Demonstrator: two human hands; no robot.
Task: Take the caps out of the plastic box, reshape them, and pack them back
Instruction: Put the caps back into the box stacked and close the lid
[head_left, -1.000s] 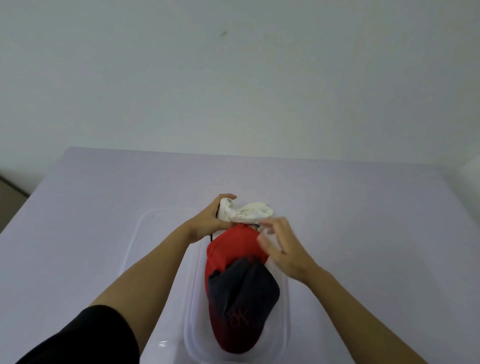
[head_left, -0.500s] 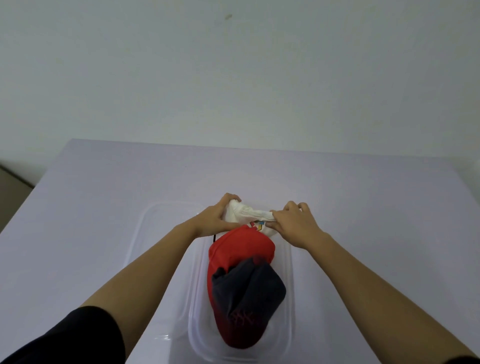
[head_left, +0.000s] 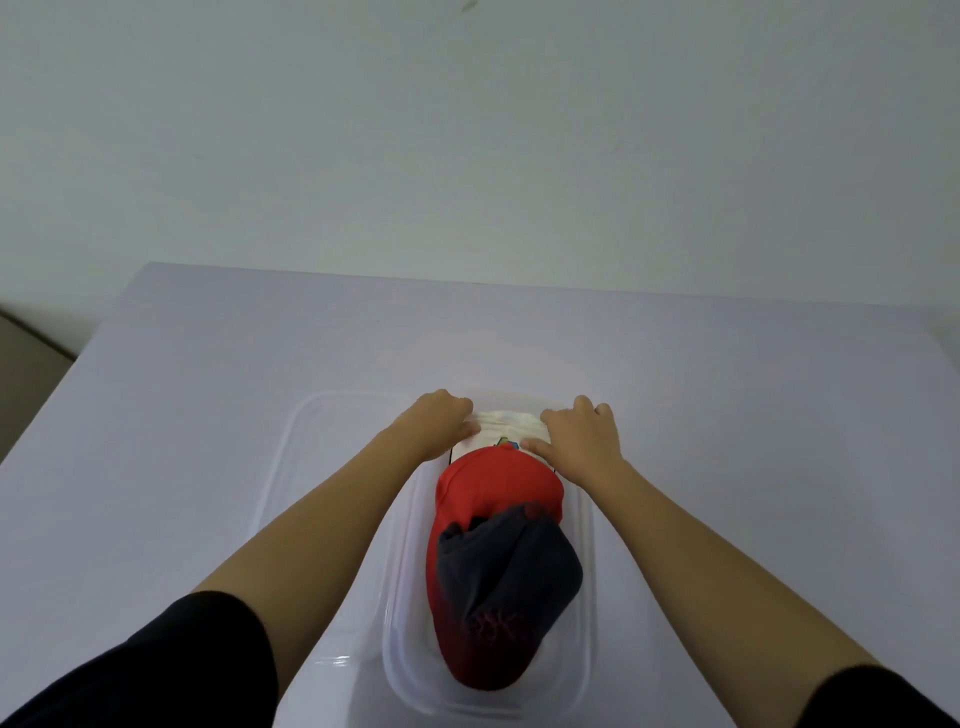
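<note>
A clear plastic box (head_left: 582, 613) stands on the table in front of me. Inside it lie a red cap (head_left: 493, 488) and a dark navy cap (head_left: 514, 566) stacked over it, brims toward me. At the box's far end sits a white cap (head_left: 506, 426) with a small coloured logo. My left hand (head_left: 441, 426) grips the white cap's left side with curled fingers. My right hand (head_left: 579, 436) grips its right side, thumb pressed near the logo. Both hands hold the white cap down in the box's far end.
The box's clear lid (head_left: 322, 467) lies flat on the table to the left, partly under my left forearm. The lavender table (head_left: 753, 441) reaches to a pale wall at the back. Its left edge drops off to a darker floor (head_left: 26, 353).
Both hands have moved forward and down with the white cap, pushing it lower into the box's far end. My right hand, open a second ago, now grips the cap.
</note>
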